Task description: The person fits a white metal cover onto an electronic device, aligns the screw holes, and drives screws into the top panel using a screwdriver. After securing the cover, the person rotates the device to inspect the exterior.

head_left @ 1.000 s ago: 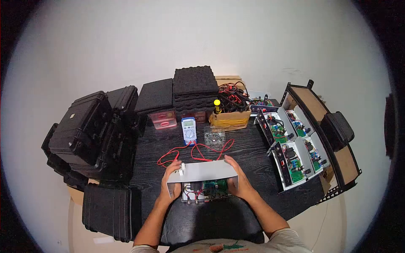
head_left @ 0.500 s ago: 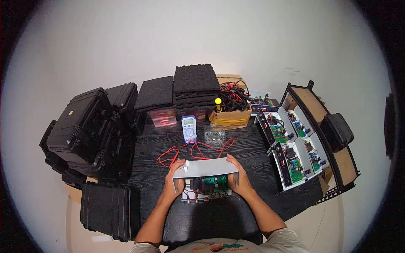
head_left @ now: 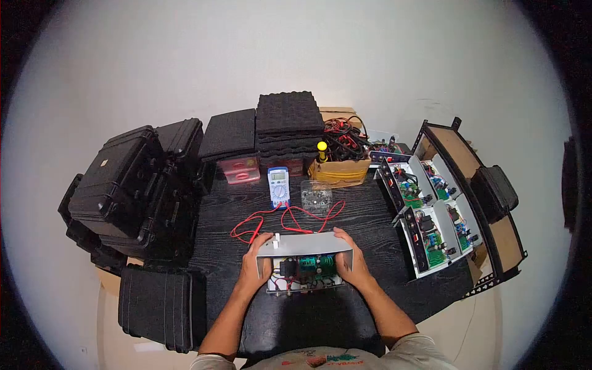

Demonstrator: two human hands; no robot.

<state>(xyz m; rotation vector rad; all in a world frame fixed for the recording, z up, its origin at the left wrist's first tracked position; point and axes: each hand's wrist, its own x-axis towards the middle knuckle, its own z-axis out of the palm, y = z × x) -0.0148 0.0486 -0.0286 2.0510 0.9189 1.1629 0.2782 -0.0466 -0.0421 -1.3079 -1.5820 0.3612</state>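
My left hand grips the left end of a light grey metal cover, fingers over its top edge and thumb inside. At the cover's right end, my right hand holds it the same way. Under and in front of the cover sits an open electronics chassis with a green circuit board, a black block and wires inside. A small white piece shows on the cover's top left. Just beyond, the red test leads of a blue-and-white multimeter lie on the black table.
A clear parts box lies behind the leads. Several open chassis units stand at right beside a black-framed rack. Black hard cases are stacked at left. Foam sheets and a cardboard box of cables line the back.
The view has shifted slightly. Both hands keep hold of the cover, which stays over the chassis in nearly the same place.
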